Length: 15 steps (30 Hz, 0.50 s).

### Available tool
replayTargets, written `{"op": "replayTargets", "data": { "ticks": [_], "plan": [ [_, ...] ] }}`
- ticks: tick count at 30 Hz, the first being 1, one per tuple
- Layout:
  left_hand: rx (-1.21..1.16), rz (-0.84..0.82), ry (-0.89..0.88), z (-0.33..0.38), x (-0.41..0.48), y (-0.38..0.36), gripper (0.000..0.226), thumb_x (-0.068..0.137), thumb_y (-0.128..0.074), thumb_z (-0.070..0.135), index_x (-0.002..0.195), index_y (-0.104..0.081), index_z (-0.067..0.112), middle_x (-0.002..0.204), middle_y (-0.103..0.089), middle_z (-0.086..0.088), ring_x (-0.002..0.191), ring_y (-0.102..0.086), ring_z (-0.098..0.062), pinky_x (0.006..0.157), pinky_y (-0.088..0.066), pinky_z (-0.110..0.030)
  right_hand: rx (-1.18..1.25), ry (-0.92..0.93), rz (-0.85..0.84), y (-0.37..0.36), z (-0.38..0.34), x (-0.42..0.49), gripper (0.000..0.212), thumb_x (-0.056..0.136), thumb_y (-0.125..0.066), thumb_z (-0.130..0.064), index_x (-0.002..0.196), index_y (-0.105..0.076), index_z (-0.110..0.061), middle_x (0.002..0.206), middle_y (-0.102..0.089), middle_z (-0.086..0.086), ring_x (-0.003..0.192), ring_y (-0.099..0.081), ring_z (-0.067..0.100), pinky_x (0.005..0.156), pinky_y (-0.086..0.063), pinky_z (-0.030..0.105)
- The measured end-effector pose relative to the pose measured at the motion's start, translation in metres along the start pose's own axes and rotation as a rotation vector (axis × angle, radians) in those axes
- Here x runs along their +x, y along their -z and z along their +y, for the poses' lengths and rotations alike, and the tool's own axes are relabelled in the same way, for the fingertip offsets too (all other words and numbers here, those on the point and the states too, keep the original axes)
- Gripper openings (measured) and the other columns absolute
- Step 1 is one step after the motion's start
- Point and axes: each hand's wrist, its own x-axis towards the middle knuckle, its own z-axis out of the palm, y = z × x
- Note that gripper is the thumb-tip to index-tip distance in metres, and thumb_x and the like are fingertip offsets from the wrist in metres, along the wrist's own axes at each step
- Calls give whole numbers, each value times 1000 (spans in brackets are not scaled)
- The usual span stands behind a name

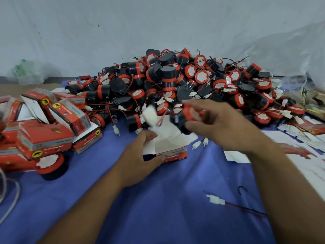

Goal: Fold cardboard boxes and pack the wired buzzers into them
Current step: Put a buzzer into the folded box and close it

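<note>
Blue cloth (158, 205) worktop, mid-pack.
A loose white connector (215, 199) lies nearest on the cloth; beyond it the left hand (140, 155) pinches the open box (171, 146) at its near corner, and the right hand (221, 127), blurred, curls round a wired buzzer (186, 118) just above it. Folded boxes (49, 136) stack at left, flat blanks (299, 138) at right, the buzzer heap (184, 80) behind — then a pale sheeted wall (158, 23).

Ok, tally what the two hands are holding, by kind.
box, held by the left hand: 1
buzzer, held by the right hand: 1
Total: 2
</note>
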Motion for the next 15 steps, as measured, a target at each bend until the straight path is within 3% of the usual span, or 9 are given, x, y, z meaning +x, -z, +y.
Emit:
{"op": "replayTargets", "data": {
  "ticks": [2, 3, 5, 7, 11, 15],
  "plan": [
    [20, -5, -39, 2, 0, -1, 55, 83, -75, 42, 130, -45, 37, 120, -48, 38, 114, -46, 16, 89, -35, -1, -121, 56, -2, -27, 7, 7, 53, 82, -80, -31, 128, -55, -26, 108, -59, -18, 92, -60, -4, 73, -46, 11],
    [24, -2, -61, 3, 0, -1, 52, 84, -73, 42, 129, -46, 38, 119, -48, 40, 113, -47, 15, 88, -35, 0, -182, 91, -2, -37, 12, 9, 46, 81, -81, -29, 117, -54, -23, 101, -57, -16, 88, -58, 2, 70, -46, 15],
    [28, 11, -72, 4, 1, 0, 47, 87, -71, 40, 127, -46, 37, 119, -47, 40, 112, -48, 16, 88, -36, -1, -273, 148, -11, -50, 19, 11, 30, 81, -80, -24, 96, -55, -20, 95, -54, -5, 84, -53, 16, 74, -48, 34],
    [19, -5, -84, 3, 3, 1, 46, 89, -71, 33, 129, -47, 32, 118, -51, 34, 112, -52, 11, 88, -39, -6, -303, 169, -33, -52, 23, 12, 24, 82, -78, -22, 89, -55, -20, 94, -54, 0, 83, -50, 22, 76, -47, 45],
    [15, -54, -81, 4, 1, 2, 42, 91, -67, 38, 126, -45, 32, 121, -59, 16, 112, -55, 3, 90, -45, -15, -366, 165, -97, -49, 26, 9, 27, 88, -70, -24, 112, -60, -28, 104, -58, -2, 95, -51, 24, 85, -46, 46],
    [83, -39, -77, 4, -1, 0, 32, 91, -68, 34, 118, -53, 38, 114, -56, 23, 109, -52, -1, 92, -42, -16, -380, 132, -145, -53, 27, 9, 30, 94, -65, -19, 123, -69, -28, 121, -60, -3, 112, -51, 20, 99, -41, 41]
  ]
}}
